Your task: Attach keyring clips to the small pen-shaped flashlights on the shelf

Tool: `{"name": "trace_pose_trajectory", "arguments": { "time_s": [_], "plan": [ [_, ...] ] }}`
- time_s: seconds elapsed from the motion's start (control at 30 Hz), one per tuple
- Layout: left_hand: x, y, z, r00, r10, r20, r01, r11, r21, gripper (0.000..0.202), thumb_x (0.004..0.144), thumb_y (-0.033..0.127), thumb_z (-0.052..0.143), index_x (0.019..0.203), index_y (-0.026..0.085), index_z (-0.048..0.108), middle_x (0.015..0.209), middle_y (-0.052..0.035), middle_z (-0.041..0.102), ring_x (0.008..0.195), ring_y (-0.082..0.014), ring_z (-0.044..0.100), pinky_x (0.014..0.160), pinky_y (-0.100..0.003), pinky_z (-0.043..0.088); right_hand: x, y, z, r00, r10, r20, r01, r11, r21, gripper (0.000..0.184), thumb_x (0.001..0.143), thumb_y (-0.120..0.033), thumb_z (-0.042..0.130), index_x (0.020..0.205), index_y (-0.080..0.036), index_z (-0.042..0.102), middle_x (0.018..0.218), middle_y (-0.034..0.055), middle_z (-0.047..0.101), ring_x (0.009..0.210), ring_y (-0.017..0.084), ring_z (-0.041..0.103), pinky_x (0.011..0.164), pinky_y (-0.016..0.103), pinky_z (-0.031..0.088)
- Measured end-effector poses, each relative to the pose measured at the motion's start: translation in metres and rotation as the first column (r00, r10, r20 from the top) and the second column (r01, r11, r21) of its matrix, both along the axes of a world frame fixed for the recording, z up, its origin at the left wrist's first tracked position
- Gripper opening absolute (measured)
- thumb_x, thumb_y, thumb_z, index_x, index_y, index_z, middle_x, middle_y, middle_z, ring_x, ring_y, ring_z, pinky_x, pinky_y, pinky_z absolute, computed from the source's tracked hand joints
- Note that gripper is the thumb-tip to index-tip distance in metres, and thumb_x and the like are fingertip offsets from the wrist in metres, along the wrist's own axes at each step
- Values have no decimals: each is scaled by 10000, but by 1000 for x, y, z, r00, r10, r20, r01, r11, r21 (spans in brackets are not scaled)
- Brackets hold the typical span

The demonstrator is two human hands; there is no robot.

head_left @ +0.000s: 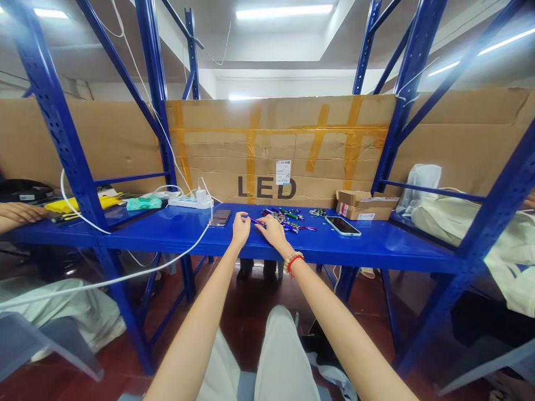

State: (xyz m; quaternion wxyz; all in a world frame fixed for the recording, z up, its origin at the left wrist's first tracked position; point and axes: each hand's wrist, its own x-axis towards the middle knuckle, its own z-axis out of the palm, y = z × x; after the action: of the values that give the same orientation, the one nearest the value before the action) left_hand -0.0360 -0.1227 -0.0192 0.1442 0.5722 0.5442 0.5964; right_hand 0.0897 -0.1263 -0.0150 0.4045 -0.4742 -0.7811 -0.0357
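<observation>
Both hands are together over the front part of the blue table. A small shiny purple stick-like piece spans the gap between them. My left hand pinches its left end with closed fingers. At the other end, the bent fingers of my right hand are closed on it, their tips partly hidden behind the hand. Just beyond my right hand lies a heap of small shiny metallic pieces in purple, green and silver, their exact kind too small to tell. A smaller silvery-green cluster sits apart to the right.
A light-framed phone and a small open cardboard box lie to the right. Left are a dark phone-like slab and a power strip with white cables. Blue rack posts flank the table. Another person's hand rests far left.
</observation>
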Motion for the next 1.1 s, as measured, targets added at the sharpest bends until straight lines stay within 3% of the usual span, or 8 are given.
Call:
{"name": "trace_pose_trajectory", "arguments": {
  "time_s": [0.17, 0.27, 0.43, 0.53, 0.6, 0.77, 0.93, 1.1],
  "plan": [
    [7, -3, -5, 918, 100, -383, -125, 991, -39, 322, 677, 108, 502, 959, 250, 565, 1027, -74, 477, 1017, -240, 440, 845, -381, 362, 1, -2, 2, 1000, 24, -11, -24, 999, -29, 210, 805, -307, 508, 886, -178, 652, 849, 44, 630, 790, 140, 573, 673, 231, 418],
    [8, -1, -7, 898, 38, -439, -74, 995, -65, 223, 720, 152, 478, 875, 249, 606, 1016, -75, 492, 1019, -248, 434, 849, -403, 358, -1, -4, 4, 997, 75, -16, -75, 997, -20, 224, 808, -336, 494, 856, -179, 646, 814, 30, 643, 752, 133, 573, 650, 222, 408],
    [-3, 8, -4, 987, -110, -117, 109, 994, -12, 183, 791, 221, 430, 843, 178, 600, 848, -67, 580, 828, -170, 525, 782, -304, 403, -3, -11, 8, 995, -52, -81, 48, 997, -56, 280, 838, -396, 426, 898, -222, 636, 782, 4, 659, 738, 130, 587, 635, 220, 402],
    [-9, 11, -4, 967, -195, 161, 196, 980, 7, 223, 816, 268, 391, 910, 163, 565, 775, -41, 593, 635, -108, 517, 627, -236, 414, -2, -11, 8, 984, -176, -37, 166, 967, -194, 206, 774, -383, 524, 817, -235, 661, 781, -6, 670, 776, 143, 600, 639, 224, 409],
    [-12, 11, -4, 946, -208, 248, 211, 977, 15, 213, 802, 239, 398, 932, 163, 548, 756, -25, 591, 577, -82, 497, 562, -204, 393, -1, -9, 8, 979, -204, 6, 198, 944, -264, 204, 719, -401, 587, 812, -239, 670, 792, -6, 677, 797, 152, 605, 646, 230, 417],
    [-10, 9, -4, 938, -241, 247, 241, 970, 29, 207, 714, 136, 427, 863, 154, 569, 693, 1, 575, 512, -59, 468, 545, -192, 385, 0, -5, 6, 967, -246, 59, 253, 933, -255, 248, 726, -410, 582, 877, -238, 676, 869, 23, 679, 844, 164, 605, 680, 245, 427],
    [-9, 5, 0, 919, -316, 236, 326, 945, -2, 178, 653, 164, 457, 726, 141, 618, 649, 1, 573, 502, -67, 459, 539, -205, 377, 0, -6, 5, 961, -249, 118, 270, 936, -227, 218, 775, -358, 535, 884, -239, 682, 883, 38, 679, 832, 177, 613, 668, 256, 428],
    [-10, 4, -1, 922, -339, 186, 343, 939, 14, 218, 640, 166, 459, 728, 158, 659, 742, -21, 631, 626, -106, 518, 633, -233, 412, -1, -8, 5, 954, -262, 144, 287, 937, -201, 201, 790, -337, 525, 844, -231, 687, 873, 42, 680, 822, 185, 617, 645, 256, 425]
  ]
}}
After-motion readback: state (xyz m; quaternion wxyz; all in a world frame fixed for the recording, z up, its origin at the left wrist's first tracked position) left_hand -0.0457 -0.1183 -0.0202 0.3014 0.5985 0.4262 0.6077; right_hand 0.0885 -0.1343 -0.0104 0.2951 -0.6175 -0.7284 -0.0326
